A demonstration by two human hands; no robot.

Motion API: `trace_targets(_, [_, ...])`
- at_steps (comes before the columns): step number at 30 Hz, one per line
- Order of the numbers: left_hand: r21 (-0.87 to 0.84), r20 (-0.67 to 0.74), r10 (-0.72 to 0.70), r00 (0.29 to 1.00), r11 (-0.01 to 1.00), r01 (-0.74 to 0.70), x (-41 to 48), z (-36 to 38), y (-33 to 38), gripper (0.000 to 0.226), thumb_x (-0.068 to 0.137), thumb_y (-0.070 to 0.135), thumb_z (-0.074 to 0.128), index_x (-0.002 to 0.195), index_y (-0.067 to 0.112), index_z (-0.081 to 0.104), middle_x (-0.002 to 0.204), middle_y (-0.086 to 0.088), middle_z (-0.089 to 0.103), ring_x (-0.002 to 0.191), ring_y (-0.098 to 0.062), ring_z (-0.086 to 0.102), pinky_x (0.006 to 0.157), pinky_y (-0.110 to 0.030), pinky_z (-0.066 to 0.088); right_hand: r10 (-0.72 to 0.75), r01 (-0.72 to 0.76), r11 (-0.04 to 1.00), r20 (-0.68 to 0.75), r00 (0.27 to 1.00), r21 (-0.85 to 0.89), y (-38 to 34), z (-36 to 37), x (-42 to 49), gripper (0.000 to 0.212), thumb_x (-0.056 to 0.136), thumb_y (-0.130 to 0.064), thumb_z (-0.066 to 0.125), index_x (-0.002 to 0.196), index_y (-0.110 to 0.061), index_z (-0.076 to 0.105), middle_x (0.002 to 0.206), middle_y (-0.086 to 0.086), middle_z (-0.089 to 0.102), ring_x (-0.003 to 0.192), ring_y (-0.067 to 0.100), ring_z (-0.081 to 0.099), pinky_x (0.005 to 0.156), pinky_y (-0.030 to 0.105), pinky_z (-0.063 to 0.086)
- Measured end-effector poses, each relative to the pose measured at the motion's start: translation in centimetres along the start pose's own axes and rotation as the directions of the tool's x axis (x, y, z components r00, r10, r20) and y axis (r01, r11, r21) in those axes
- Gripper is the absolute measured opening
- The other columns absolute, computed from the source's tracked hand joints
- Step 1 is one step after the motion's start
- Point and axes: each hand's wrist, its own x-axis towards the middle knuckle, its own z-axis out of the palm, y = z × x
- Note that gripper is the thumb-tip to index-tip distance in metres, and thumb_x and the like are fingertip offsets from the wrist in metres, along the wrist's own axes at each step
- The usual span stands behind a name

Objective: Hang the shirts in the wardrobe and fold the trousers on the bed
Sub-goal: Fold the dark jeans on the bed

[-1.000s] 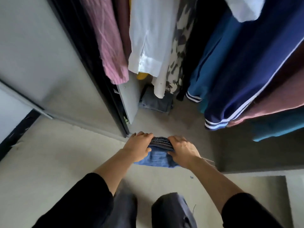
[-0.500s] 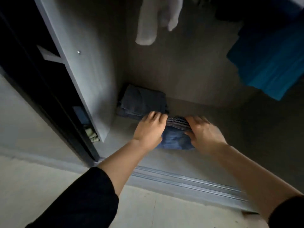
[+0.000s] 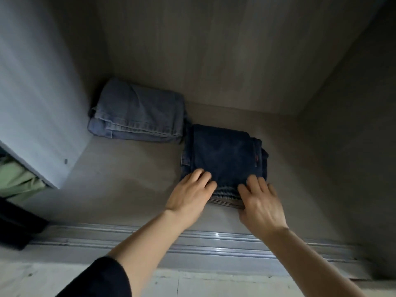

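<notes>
Left hand (image 3: pixel 190 195) and right hand (image 3: pixel 262 203) flat, fingers spread, on folded dark jeans (image 3: pixel 225 155); hasty withdrawal could drag folds open.

The wardrobe floor (image 3: pixel 132 174) bears dark folded jeans (image 3: pixel 225 155); lighter folded jeans (image 3: pixel 139 112) just beside.
</notes>
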Motion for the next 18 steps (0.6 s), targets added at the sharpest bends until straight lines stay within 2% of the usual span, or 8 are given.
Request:
trace_targets(3, [0.061, -0.041, -0.014, 0.999, 0.998, 0.016, 2.4, -0.4, 0.0, 0.031, 0.059, 0.017, 0.078, 0.089, 0.022, 0.075, 0.095, -0.001, 0.064, 0.087, -0.022, 0.063, 0.066, -0.028, 0.05, 0.057, -0.05, 0.997, 0.118, 0.991, -0.061, 1.1, 0.2, 2.4, 0.048, 0.071, -0.006, 0.065, 0.117, -0.016, 0.056, 0.101, 0.009, 0.066, 0.09, 0.031, 0.065, 0.065, 0.031, 0.045])
trace_targets(5, [0.087, -0.039, -0.069, 0.997, 0.994, 0.072, 4.4, -0.5, -0.2, 0.035, 0.061, 0.018, 0.079, 0.095, 0.025, 0.074, 0.093, -0.001, 0.062, 0.083, -0.02, 0.062, 0.056, -0.026, 0.047, 0.079, -0.068, 0.995, 0.143, 0.987, -0.078, 1.9, 0.8, 4.3, 0.05, 0.085, -0.009, 0.055, 0.131, -0.023, 0.04, 0.11, 0.004, 0.066, 0.096, 0.026, 0.066, 0.063, 0.029, 0.037])
trace_targets(6, [0.057, -0.021, -0.125, 0.992, 0.99, 0.126, 5.4, -0.3, -0.5, 0.042, 0.068, 0.016, 0.077, 0.109, 0.024, 0.069, 0.103, -0.003, 0.059, 0.093, -0.022, 0.059, 0.058, -0.028, 0.047, 0.089, -0.079, 0.994, 0.149, 0.985, -0.071, 2.2, 1.2, 5.3, 0.053, 0.086, -0.008, 0.053, 0.134, -0.023, 0.036, 0.11, 0.005, 0.066, 0.096, 0.027, 0.066, 0.062, 0.03, 0.036])
trace_targets(8, [-0.02, 0.07, -0.187, 0.98, 0.982, 0.189, 7.7, 1.2, -1.2, 0.053, 0.089, 0.007, 0.055, 0.14, 0.019, 0.044, 0.127, -0.009, 0.045, 0.117, -0.03, 0.045, 0.071, -0.035, 0.048, 0.119, -0.119, 0.993, 0.16, 0.98, -0.009, 2.8, 1.9, 7.3, 0.056, 0.087, -0.003, 0.051, 0.137, -0.021, 0.031, 0.109, 0.01, 0.066, 0.095, 0.03, 0.066, 0.063, 0.031, 0.038])
trace_targets(9, [-0.026, 0.107, -0.213, 0.971, 0.976, 0.217, 8.7, 1.6, -1.4, 0.056, 0.094, 0.003, 0.046, 0.146, 0.018, 0.032, 0.133, -0.01, 0.039, 0.123, -0.033, 0.038, 0.077, -0.038, 0.049, 0.135, -0.142, 0.989, 0.174, 0.975, 0.029, 3.1, 2.2, 8.3, 0.057, 0.088, -0.001, 0.049, 0.137, -0.02, 0.03, 0.109, 0.012, 0.065, 0.094, 0.032, 0.065, 0.063, 0.032, 0.039])
trace_targets(11, [-0.012, 0.105, -0.263, 0.959, 0.964, 0.266, 10.1, 2.4, -1.8, 0.06, 0.096, 0.0, 0.037, 0.151, 0.017, 0.02, 0.14, -0.009, 0.033, 0.13, -0.034, 0.031, 0.084, -0.04, 0.049, 0.158, -0.175, 0.983, 0.204, 0.966, 0.065, 3.6, 2.9, 10.1, 0.06, 0.088, 0.002, 0.047, 0.14, -0.02, 0.026, 0.112, 0.015, 0.063, 0.096, 0.033, 0.064, 0.065, 0.035, 0.041])
trace_targets(14, [0.015, 0.084, -0.292, 0.953, 0.956, 0.292, 11.4, 3.2, -2.3, 0.063, 0.096, -0.002, 0.036, 0.152, 0.014, 0.014, 0.146, -0.007, 0.028, 0.134, -0.033, 0.028, 0.089, -0.038, 0.049, 0.153, -0.186, 0.976, 0.249, 0.956, 0.115, 4.0, 3.9, 12.3, 0.07, 0.092, -0.002, 0.046, 0.151, -0.019, 0.011, 0.136, 0.018, 0.048, 0.116, 0.035, 0.055, 0.079, 0.04, 0.049])
trace_targets(18, [-0.008, 0.094, -0.328, 0.94, 0.944, 0.33, 13.0, 3.5, -4.1, 0.069, 0.093, -0.003, 0.041, 0.153, 0.012, 0.01, 0.145, -0.008, 0.028, 0.13, -0.031, 0.03, 0.096, -0.037, 0.045, 0.065, -0.139, 0.958, 0.278, 0.958, 0.252, 4.6, 4.6, 14.4, 0.085, 0.093, -0.032, 0.053, 0.154, -0.022, -0.006, 0.156, 0.009, 0.024, 0.139, 0.03, 0.031, 0.103, 0.04, 0.042])
